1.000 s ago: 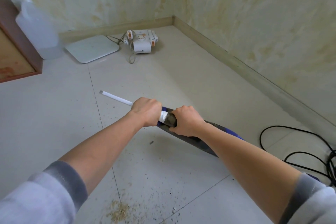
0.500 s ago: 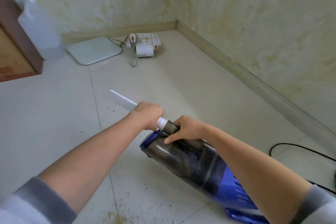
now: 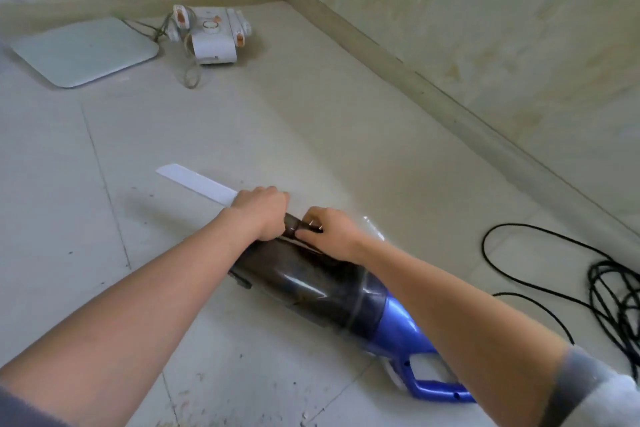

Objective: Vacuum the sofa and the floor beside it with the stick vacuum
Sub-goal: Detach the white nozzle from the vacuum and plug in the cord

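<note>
Here, both hands at the vacuum's nose.
Left hand (image 3: 262,213) grips the white crevice nozzle (image 3: 197,182); right hand (image 3: 329,232) pinches the vacuum (image 3: 322,288) neck.

A room corner in a home is shown: pale tiled floor (image 3: 311,121), wooden skirting board (image 3: 433,94), marbled wallpaper (image 3: 485,10), and a bathroom scale (image 3: 86,52) laid by the wall.

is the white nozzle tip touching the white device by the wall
No, the flat white crevice nozzle ends over bare floor tile, well short of the white and orange device near the skirting board.
</note>
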The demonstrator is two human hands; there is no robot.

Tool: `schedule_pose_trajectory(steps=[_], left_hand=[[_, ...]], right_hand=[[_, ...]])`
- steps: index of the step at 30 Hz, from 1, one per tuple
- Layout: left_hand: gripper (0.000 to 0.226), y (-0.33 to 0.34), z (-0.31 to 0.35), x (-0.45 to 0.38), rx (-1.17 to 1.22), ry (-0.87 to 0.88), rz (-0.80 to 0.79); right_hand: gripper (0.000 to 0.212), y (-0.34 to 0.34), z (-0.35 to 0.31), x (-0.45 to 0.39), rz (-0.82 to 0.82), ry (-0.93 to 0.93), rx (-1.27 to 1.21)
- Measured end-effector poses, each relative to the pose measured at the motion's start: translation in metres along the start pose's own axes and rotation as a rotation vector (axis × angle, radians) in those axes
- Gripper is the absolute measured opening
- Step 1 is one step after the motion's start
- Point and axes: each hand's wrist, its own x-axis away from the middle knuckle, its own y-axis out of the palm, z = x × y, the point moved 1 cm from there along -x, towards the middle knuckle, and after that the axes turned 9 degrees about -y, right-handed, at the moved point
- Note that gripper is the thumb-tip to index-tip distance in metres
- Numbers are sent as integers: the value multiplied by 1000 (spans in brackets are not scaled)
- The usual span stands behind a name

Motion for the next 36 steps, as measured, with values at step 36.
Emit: schedule_pose_trajectory(steps=[36], left_hand=[[31, 72, 566, 147, -77, 709, -8]], right_hand=[[23, -109, 361, 503, 372, 683, 136]])
